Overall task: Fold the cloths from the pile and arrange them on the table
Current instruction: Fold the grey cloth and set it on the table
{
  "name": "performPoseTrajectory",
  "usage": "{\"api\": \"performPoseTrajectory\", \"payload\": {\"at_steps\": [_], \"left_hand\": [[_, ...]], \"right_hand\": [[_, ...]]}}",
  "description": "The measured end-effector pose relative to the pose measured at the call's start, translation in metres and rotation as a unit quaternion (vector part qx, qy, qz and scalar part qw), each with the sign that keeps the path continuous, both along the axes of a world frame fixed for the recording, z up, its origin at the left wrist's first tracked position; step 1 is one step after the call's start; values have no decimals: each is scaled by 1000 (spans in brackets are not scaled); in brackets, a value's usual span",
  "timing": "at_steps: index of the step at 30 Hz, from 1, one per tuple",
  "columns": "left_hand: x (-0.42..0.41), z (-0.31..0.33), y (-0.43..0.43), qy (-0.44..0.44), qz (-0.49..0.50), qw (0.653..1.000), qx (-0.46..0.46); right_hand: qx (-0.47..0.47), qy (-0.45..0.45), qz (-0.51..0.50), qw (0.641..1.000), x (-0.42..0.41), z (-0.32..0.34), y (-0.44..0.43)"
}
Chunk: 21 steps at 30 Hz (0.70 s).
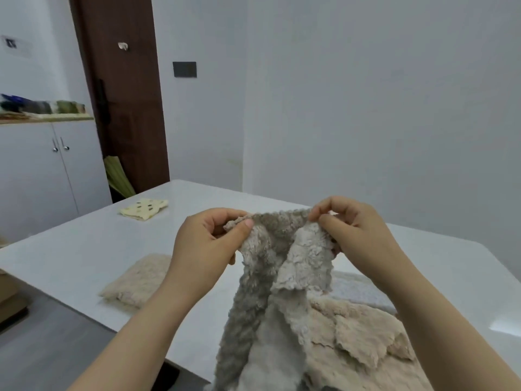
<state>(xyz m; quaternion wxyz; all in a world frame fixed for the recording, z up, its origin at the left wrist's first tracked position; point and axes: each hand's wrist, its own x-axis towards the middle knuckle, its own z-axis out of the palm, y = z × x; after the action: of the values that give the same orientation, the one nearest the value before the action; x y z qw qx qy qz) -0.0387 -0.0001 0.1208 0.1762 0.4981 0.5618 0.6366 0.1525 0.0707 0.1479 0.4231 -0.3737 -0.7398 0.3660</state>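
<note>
A fluffy grey cloth [270, 277] hangs in the air above the white table [84, 249]. My left hand [205, 246] pinches its top edge at the left, and my right hand [358, 230] pinches the same edge at the right. The cloth droops down in folds to the pile of beige fluffy cloths [358, 334] lying near the table's front right. A folded beige cloth [138, 280] rests flat on the table to the left of my left hand. Farther back on the left lies a folded yellow cloth with dark spots [143, 208].
A white cabinet [42, 170] with a stack of fabrics [42, 107] on top stands at the left. Behind the table's far left corner are a dark brown door [121, 94] and a green folded item [118, 176] leaning by it. White walls close the back.
</note>
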Motion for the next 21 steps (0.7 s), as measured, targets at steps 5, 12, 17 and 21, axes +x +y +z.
{"api": "performPoseTrajectory", "payload": {"at_steps": [5, 12, 17, 21], "left_hand": [[-3, -19, 4, -9, 5, 999, -30], [-3, -46, 8, -72, -9, 995, -67], [-3, -58, 5, -150, -24, 985, -80], [-3, -61, 3, -145, -2, 986, -78]], "right_hand": [[-73, -30, 20, 997, -4, -17, 3], [-131, -60, 91, 985, -1, -32, -1], [-91, -68, 66, 991, -5, -40, -2], [-2, -123, 13, 992, -9, -46, -3]]}}
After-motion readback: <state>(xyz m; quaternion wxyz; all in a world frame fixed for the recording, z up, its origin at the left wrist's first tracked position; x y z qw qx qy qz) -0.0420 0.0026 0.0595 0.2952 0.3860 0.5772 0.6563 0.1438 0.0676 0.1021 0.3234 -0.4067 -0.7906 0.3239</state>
